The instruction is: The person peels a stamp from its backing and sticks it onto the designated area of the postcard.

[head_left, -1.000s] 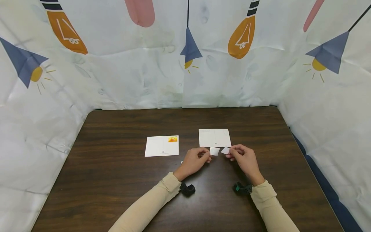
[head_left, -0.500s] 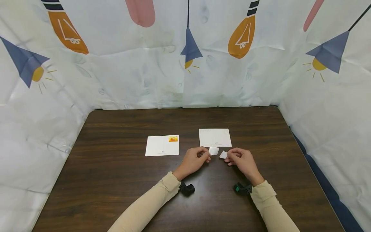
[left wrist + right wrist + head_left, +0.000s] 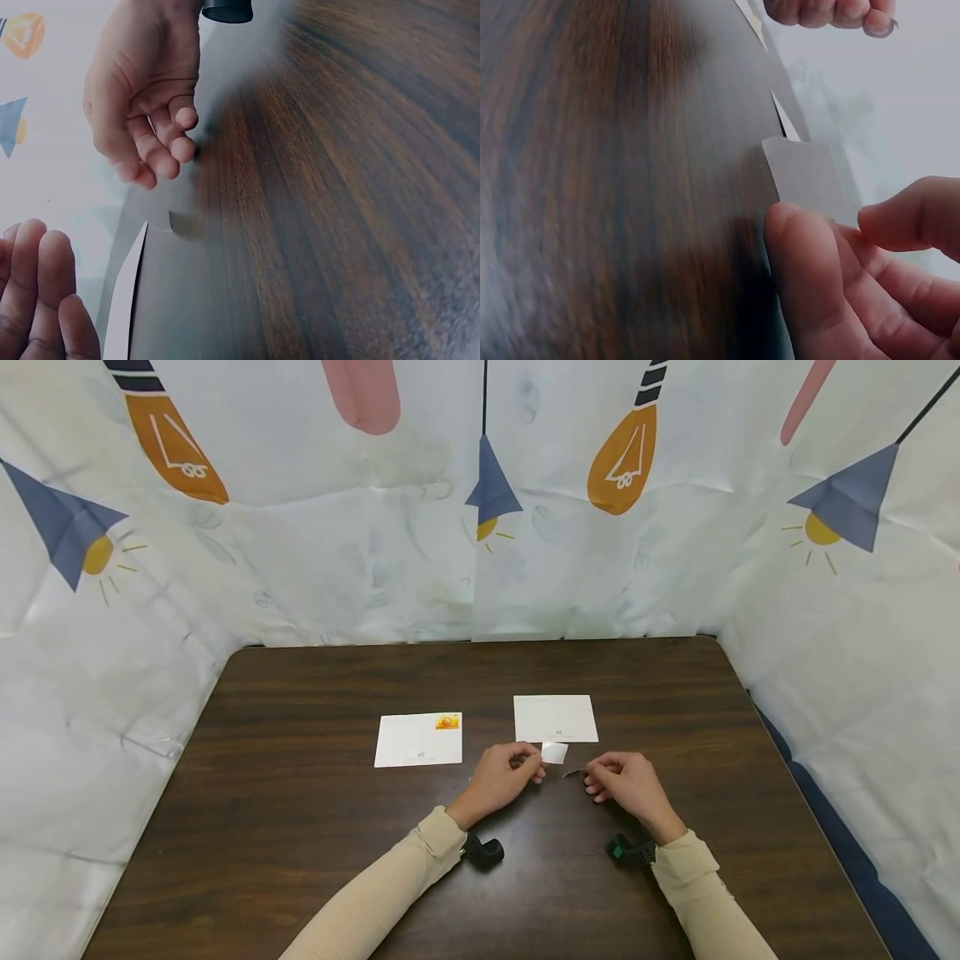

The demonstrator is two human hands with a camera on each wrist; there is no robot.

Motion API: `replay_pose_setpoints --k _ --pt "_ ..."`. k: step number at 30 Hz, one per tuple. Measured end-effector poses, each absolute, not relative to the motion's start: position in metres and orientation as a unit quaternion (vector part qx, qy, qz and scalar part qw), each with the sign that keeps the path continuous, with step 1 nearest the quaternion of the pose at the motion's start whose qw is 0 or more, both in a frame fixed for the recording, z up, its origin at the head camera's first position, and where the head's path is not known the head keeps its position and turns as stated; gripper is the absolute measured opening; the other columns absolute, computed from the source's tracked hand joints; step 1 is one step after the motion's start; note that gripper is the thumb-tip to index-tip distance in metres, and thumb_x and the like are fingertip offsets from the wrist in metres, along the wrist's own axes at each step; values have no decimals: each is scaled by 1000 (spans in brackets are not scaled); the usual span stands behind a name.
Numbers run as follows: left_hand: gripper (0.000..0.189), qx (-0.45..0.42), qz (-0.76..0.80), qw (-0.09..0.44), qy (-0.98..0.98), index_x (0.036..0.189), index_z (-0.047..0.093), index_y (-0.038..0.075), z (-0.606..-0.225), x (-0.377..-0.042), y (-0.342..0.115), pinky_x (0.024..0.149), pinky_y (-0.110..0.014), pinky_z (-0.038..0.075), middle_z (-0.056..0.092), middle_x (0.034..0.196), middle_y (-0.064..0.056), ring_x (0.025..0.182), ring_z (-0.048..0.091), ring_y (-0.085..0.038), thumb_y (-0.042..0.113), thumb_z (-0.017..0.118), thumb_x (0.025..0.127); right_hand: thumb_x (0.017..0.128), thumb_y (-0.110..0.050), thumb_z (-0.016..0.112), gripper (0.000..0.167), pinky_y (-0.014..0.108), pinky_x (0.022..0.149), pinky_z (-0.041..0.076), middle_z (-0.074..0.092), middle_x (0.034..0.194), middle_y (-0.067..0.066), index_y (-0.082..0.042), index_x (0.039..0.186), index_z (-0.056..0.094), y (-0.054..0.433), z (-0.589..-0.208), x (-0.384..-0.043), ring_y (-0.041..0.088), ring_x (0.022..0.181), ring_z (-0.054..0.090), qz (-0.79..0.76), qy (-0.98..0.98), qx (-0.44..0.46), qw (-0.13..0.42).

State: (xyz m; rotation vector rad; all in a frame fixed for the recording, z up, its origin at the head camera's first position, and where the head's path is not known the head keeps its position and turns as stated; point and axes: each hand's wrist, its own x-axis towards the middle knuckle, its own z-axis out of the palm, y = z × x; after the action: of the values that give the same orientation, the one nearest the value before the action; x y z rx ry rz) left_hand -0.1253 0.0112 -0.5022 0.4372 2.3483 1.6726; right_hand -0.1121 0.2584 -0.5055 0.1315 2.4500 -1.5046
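Note:
My right hand (image 3: 630, 785) pinches a small square of pale paper (image 3: 806, 176) at the fingertips. It looks like the back of a stamp; in the head view it appears nearly edge-on. My left hand (image 3: 501, 777) lies low over the table, fingers loosely curled, and nothing shows between them in the left wrist view. Just beyond its fingertips is a small white paper piece (image 3: 554, 752); whether they touch, I cannot tell. Behind that piece lies a white postcard (image 3: 555, 718) without a stamp. To the left is another postcard (image 3: 412, 742) bearing an orange-yellow stamp (image 3: 447, 722).
The dark wooden table (image 3: 315, 827) spreads around both hands. White patterned curtains (image 3: 345, 560) enclose its back and sides. Black wrist straps with devices sit on both wrists, such as the left device (image 3: 486, 853).
My right hand has drawn slightly toward the near side, away from the right postcard. The paper it pinches has turned from face-on to nearly edge-on. The left hand has hardly moved.

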Motion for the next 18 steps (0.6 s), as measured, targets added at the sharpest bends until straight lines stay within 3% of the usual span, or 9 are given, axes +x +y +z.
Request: replay_pose_setpoints --k 10,14,18 --pt "26 152 590 124 783 103 76 -1 -498 -126 10 75 -20 60 79 87 -12 77 74 -7 18 58 104 96 -18 73 13 25 59 59 78 84 8 -6 98 77 263 -496 -108 13 64 71 -435 898 13 64" --pt "26 149 604 134 771 104 75 -3 -497 -126 9 77 -25 62 79 89 -15 76 74 -6 17 59 104 90 -13 80 7 22 64 59 78 85 4 -11 97 77 259 -492 -104 7 70 70 -409 911 -50 -22" --pt "24 139 630 153 749 104 74 -4 -495 -126 9 80 -32 64 78 91 -20 75 73 -4 15 59 103 81 -4 86 19 25 67 61 77 86 0 -11 97 77 253 -492 -100 6 73 68 -373 908 -139 -131"
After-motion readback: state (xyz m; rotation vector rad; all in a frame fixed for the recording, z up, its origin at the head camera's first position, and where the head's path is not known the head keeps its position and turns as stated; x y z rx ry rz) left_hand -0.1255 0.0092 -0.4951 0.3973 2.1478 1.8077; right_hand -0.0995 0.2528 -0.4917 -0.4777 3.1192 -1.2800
